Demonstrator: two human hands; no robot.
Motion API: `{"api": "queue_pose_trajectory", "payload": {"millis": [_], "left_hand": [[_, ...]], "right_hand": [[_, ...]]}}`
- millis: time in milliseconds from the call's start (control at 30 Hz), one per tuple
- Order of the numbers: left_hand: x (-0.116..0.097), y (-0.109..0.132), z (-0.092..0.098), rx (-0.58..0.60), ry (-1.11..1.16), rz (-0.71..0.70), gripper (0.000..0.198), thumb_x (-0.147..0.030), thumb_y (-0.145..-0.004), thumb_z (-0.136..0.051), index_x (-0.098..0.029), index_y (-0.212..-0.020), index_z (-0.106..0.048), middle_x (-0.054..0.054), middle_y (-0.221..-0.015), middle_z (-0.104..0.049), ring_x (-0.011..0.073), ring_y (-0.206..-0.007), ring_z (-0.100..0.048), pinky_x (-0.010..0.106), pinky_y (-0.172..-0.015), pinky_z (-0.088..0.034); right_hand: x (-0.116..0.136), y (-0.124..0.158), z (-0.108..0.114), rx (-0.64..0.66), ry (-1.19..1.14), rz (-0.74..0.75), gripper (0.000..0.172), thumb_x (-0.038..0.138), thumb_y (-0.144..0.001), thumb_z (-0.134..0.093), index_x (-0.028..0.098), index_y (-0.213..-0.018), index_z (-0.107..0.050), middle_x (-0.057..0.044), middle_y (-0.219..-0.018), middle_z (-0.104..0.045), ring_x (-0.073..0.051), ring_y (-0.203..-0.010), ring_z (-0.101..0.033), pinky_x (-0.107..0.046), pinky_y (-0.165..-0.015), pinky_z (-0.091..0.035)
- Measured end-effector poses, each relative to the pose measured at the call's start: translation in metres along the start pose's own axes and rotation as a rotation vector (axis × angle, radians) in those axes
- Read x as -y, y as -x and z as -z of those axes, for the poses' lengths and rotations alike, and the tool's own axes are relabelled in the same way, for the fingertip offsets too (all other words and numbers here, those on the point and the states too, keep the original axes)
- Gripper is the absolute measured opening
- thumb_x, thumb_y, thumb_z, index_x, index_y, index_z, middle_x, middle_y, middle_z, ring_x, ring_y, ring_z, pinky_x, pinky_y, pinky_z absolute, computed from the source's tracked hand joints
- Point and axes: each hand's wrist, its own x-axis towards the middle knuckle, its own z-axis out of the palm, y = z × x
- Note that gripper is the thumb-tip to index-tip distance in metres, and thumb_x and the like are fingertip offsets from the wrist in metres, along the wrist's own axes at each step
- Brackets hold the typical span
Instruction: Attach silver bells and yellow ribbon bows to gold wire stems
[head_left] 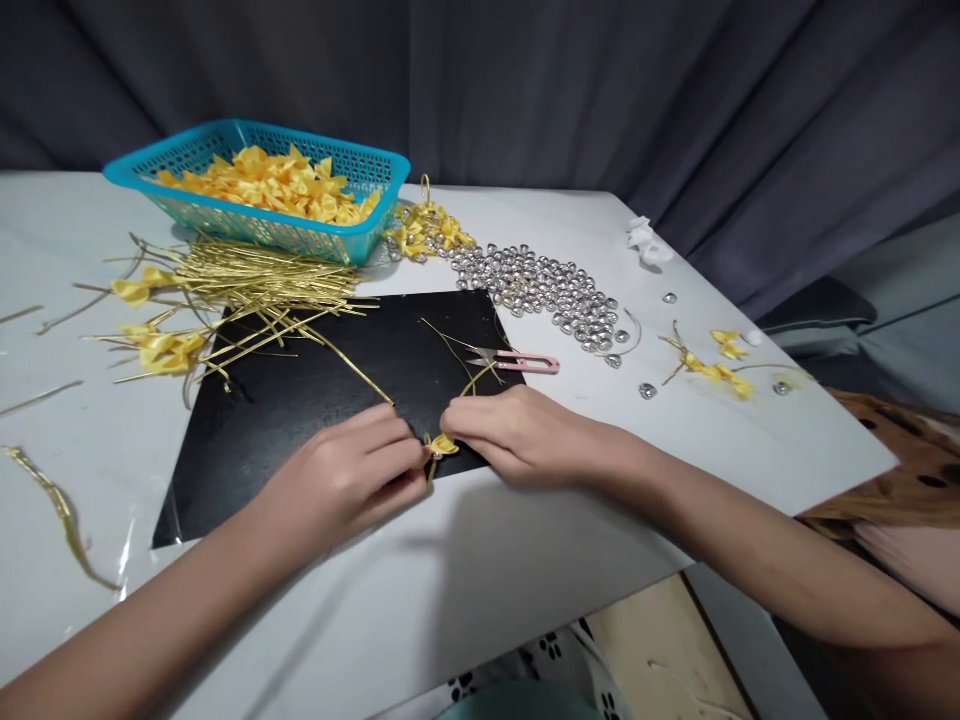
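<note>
A small yellow ribbon bow (445, 443) with a silver bead on it is held over the near edge of the black board (277, 430). My left hand (367, 465) pinches the bow's left side, fingers closed. From the other side, my right hand (517, 430) grips the bow with fingers pressed together. A gold cord (480, 378) rises from behind my right fingers, and a short end hangs below the bow. Just beyond my right hand lie pink-handled thread snips (525, 361). My fingertips hide part of the bow and cord.
A blue basket (367, 240) of yellow bows stands at the back left. Before it lies a pile of gold cords (262, 275). Silver beads (547, 290) spread across the back middle. Finished-looking bow pieces (716, 372) lie right, near crumpled white tissue (647, 242).
</note>
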Motion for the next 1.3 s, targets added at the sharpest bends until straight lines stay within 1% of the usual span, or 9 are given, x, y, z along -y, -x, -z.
{"api": "queue_pose_trajectory", "payload": {"millis": [300,433,633,700,800,867,967,1067,1300], "left_hand": [[0.002,0.002,-0.001,0.016,-0.044,-0.050,0.015,-0.011,-0.086,-0.054,-0.016,-0.073,-0.058,0.001,-0.060,-0.056,0.0138,-0.056,-0.045,0.027,-0.054,-0.040],[-0.001,0.001,0.000,0.026,-0.040,0.012,0.017,-0.010,-0.086,-0.052,-0.017,-0.072,-0.057,0.001,-0.060,-0.056,0.0139,-0.057,-0.046,0.026,-0.054,-0.039],[-0.007,-0.002,0.005,-0.091,0.307,0.261,0.005,-0.015,-0.084,-0.057,-0.016,-0.082,-0.061,0.002,-0.072,-0.067,0.0120,-0.064,-0.059,0.023,-0.060,-0.045],[-0.009,-0.005,0.007,-0.117,0.460,0.459,0.013,-0.020,-0.088,-0.051,-0.018,-0.081,-0.061,0.000,-0.068,-0.067,0.0107,-0.061,-0.060,0.020,-0.057,-0.045],[-0.011,-0.010,0.008,-0.147,0.716,0.760,0.016,-0.027,-0.088,-0.048,-0.019,-0.094,-0.061,-0.004,-0.060,-0.064,0.0101,-0.056,-0.060,0.019,-0.054,-0.046],[-0.011,-0.014,0.008,-0.098,0.790,0.850,0.022,-0.030,-0.083,-0.055,-0.018,-0.101,-0.062,-0.005,-0.059,-0.064,0.0102,-0.055,-0.059,0.018,-0.053,-0.046],[-0.010,-0.017,0.005,0.002,0.766,0.875,0.018,-0.030,-0.077,-0.062,-0.017,-0.087,-0.068,-0.001,-0.065,-0.068,0.0100,-0.056,-0.060,0.018,-0.051,-0.045],[-0.009,-0.016,0.003,0.007,0.744,0.860,0.016,-0.032,-0.078,-0.062,-0.017,-0.077,-0.068,0.001,-0.069,-0.070,0.0105,-0.060,-0.062,0.018,-0.053,-0.046],[-0.011,-0.011,0.003,0.032,0.634,0.753,0.019,-0.036,-0.086,-0.053,-0.019,-0.084,-0.060,-0.002,-0.067,-0.064,0.0096,-0.058,-0.058,0.018,-0.053,-0.044]], "right_hand": [[-0.002,0.002,0.004,0.033,0.042,-0.001,0.020,0.016,-0.093,-0.034,0.018,-0.078,-0.047,-0.001,-0.074,-0.048,-0.011,-0.060,-0.035,-0.025,-0.056,-0.023],[-0.003,0.004,0.002,-0.049,-0.090,-0.023,0.019,0.018,-0.094,-0.034,0.017,-0.082,-0.048,-0.001,-0.075,-0.049,-0.011,-0.065,-0.042,-0.024,-0.060,-0.030],[-0.003,0.002,-0.005,-0.296,-0.546,-0.075,0.024,0.028,-0.098,-0.032,0.017,-0.082,-0.047,-0.002,-0.081,-0.053,-0.011,-0.077,-0.051,-0.025,-0.074,-0.040],[-0.003,0.000,-0.008,-0.326,-0.629,-0.093,0.024,0.029,-0.098,-0.034,0.017,-0.081,-0.047,-0.002,-0.081,-0.052,-0.011,-0.078,-0.052,-0.025,-0.074,-0.040],[-0.004,-0.001,-0.011,-0.354,-0.674,-0.091,0.023,0.027,-0.097,-0.035,0.016,-0.081,-0.048,-0.001,-0.079,-0.052,-0.010,-0.076,-0.051,-0.024,-0.073,-0.040],[-0.004,-0.001,-0.013,-0.354,-0.664,-0.087,0.023,0.027,-0.097,-0.035,0.016,-0.081,-0.048,-0.001,-0.079,-0.052,-0.009,-0.076,-0.050,-0.024,-0.073,-0.040],[-0.005,-0.001,-0.014,-0.349,-0.660,-0.094,0.022,0.027,-0.097,-0.035,0.016,-0.083,-0.049,-0.001,-0.080,-0.053,-0.009,-0.077,-0.052,-0.024,-0.073,-0.041],[-0.006,-0.001,-0.014,-0.338,-0.671,-0.100,0.021,0.027,-0.097,-0.035,0.017,-0.083,-0.048,-0.001,-0.079,-0.052,-0.010,-0.076,-0.052,-0.024,-0.073,-0.042],[-0.006,-0.001,-0.014,-0.352,-0.691,-0.101,0.022,0.027,-0.098,-0.035,0.016,-0.083,-0.048,-0.001,-0.079,-0.052,-0.010,-0.075,-0.052,-0.024,-0.072,-0.041]]}}
